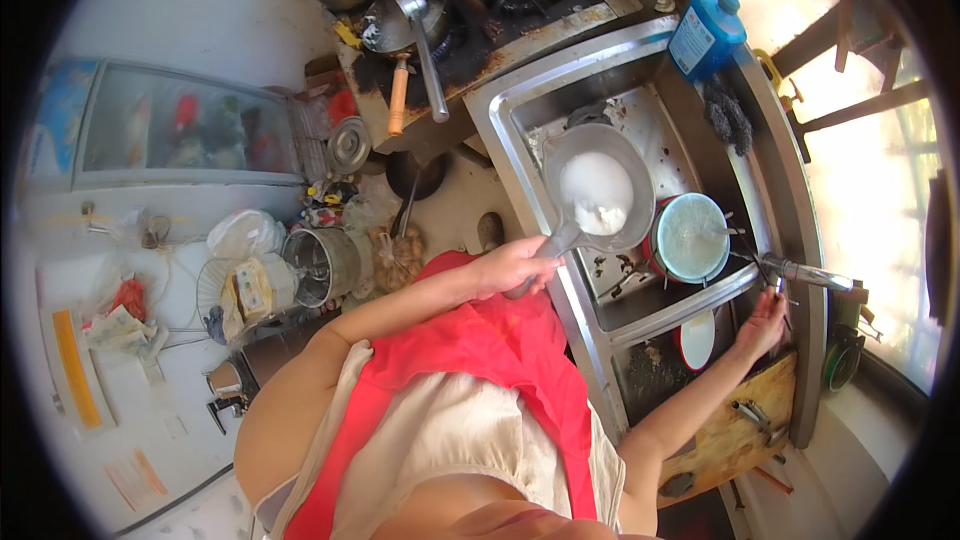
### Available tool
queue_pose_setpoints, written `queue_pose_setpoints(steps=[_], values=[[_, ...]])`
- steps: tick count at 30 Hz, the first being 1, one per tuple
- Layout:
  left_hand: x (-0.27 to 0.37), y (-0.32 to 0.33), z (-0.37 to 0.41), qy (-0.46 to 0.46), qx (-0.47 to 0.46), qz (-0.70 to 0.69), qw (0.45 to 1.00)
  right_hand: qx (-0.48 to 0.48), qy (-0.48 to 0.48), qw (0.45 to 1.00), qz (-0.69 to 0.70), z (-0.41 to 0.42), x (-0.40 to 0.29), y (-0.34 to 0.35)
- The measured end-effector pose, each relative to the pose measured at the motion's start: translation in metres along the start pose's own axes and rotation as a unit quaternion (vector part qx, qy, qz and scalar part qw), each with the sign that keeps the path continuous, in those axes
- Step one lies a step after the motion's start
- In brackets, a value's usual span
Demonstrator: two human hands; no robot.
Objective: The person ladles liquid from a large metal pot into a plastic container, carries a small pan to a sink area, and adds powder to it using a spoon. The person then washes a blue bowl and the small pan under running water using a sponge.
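My left hand (517, 268) grips the handle of a grey dipper (555, 157), held level over the left part of a stainless steel sink (495, 120). A white substance (596, 191) fills much of its bowl; whether it is liquid or powder is unclear. At the sink's right rim, the fingers of my right hand (769, 319) close on a small metal part at the tap (806, 272), apparently its handle. Thin dark strips cross near these fingers. Between my hands, a pale teal bowl (691, 236) sits in the sink within a red-edged vessel.
A blue soap bottle (701, 37) and a dark scouring pad (727, 116) occupy the sink's far ledge. Beyond lies a greasy stove (487, 37) with pots and a ladle (429, 64). A wooden board (739, 427) is at right; a freezer (187, 127) stands left.
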State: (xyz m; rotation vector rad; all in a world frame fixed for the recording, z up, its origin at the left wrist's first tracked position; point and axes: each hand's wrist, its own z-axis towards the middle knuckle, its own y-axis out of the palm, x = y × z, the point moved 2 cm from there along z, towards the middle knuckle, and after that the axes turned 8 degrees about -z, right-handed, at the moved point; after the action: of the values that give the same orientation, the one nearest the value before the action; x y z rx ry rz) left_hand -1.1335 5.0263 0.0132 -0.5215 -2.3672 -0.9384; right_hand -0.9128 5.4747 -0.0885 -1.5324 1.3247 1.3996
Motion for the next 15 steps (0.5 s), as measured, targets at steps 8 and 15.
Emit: queue_pose_setpoints(steps=[8,15], values=[[-0.006,-0.012,0.023,0.012,0.042,0.090,0.995,-0.037,-0.066,0.992,-0.101,-0.152,-0.062,0.117],[-0.012,-0.020,0.029,0.047,0.032,0.152,0.987,-0.330,-0.313,0.812,-0.366,-0.226,-0.076,0.201]])
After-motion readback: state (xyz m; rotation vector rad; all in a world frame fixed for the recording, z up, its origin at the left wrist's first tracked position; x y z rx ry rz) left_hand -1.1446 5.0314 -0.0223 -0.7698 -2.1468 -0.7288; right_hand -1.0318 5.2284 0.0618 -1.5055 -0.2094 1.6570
